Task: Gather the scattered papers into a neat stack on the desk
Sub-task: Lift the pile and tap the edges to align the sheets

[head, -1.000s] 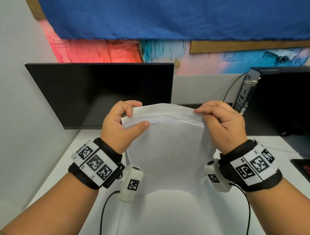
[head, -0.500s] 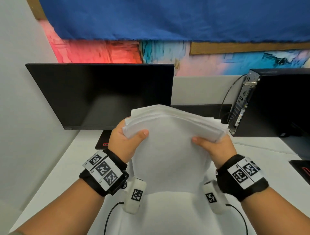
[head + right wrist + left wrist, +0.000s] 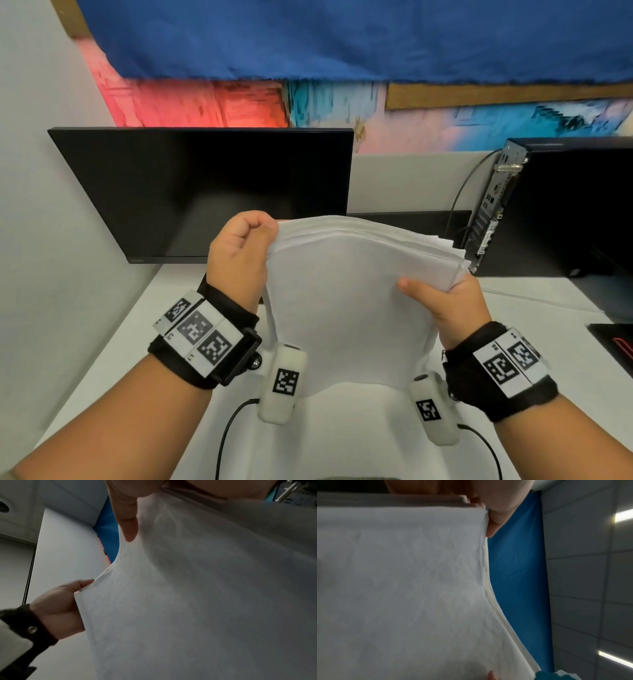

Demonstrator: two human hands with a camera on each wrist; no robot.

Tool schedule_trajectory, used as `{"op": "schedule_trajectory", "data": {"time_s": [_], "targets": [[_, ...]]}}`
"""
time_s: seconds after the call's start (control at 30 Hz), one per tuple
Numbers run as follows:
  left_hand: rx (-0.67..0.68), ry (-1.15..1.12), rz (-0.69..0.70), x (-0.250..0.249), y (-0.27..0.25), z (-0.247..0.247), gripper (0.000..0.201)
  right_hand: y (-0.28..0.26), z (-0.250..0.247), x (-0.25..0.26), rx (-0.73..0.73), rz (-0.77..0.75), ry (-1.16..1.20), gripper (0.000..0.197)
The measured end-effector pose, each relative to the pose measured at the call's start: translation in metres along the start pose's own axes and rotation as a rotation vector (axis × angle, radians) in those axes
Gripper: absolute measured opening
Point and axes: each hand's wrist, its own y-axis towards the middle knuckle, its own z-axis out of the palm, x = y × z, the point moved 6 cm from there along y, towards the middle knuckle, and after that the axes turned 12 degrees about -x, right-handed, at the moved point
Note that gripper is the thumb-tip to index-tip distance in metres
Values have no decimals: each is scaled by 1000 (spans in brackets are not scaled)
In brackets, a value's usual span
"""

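Note:
A sheaf of white papers (image 3: 346, 301) stands nearly upright above the white desk (image 3: 144, 329), its top edges fanned and uneven toward the right. My left hand (image 3: 239, 253) pinches the top left corner, fingers curled over the edge. My right hand (image 3: 445, 301) grips the right side lower down, thumb (image 3: 411, 286) on the front sheet. The papers (image 3: 402, 588) fill the left wrist view. In the right wrist view the papers (image 3: 205, 601) bend under my thumb (image 3: 128, 520), and the left hand (image 3: 58, 608) holds the far edge.
A black monitor (image 3: 205, 192) stands behind the papers at the left. A black computer case (image 3: 565, 205) with a cable stands at the right. A dark pad (image 3: 613, 342) lies at the right edge. A wall closes the left side.
The left hand rose to the top left corner and the thumb left the front sheet. The right hand stays low on the right side. The sheaf's top now slopes down to the right.

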Motion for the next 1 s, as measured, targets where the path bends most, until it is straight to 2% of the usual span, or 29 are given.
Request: {"op": "schedule_trajectory", "data": {"time_s": [0.1, 0.17, 0.27, 0.3, 0.37, 0.4, 0.47, 0.57, 0.6, 0.67, 0.73, 0.83, 0.9, 1.0], "targets": [[17, -81, -137, 10, 1, 0, 16, 1, 1, -1, 1, 51, 74, 24], [38, -118, -180, 12, 0, -1, 15, 1, 2, 0, -5, 67, 131, 29], [142, -118, -88, 3, -4, 2, 15, -1, 1, 4, -55, 56, 220, 41], [197, -122, 3, -2, -6, 3, 29, -2, 1, 6, -73, 42, 247, 41], [313, -92, 204, -5, -11, 6, 70, -5, 2, 12, -89, 4, 270, 43], [347, -70, 241, -4, -15, 7, 82, -6, 3, 15, -91, -12, 266, 41], [379, -64, 235, 0, -21, 7, 82, -9, 5, 19, -93, -46, 217, 32], [358, -218, 92, 7, -25, 5, 81, -11, 6, 23, -126, -130, 65, 35], [348, -229, 105, 7, -25, 4, 83, -13, 8, 27, -131, -180, 23, 39], [361, -172, 226, 1, -26, 0, 89, -15, 9, 33, -146, -302, -55, 50], [381, -82, 325, -5, -31, 0, 82, -16, 10, 38, -151, -412, -113, 59], [285, 67, 424, -3, -30, -2, 58, -15, 15, 47, -105, -596, -292, 55], [258, 46, 376, 1, -27, -3, 43, -12, 17, 48, -79, -653, -411, 43], [254, 31, 328, 2, -24, -6, 30, -6, 13, 48, -117, -669, -453, 21]]}}
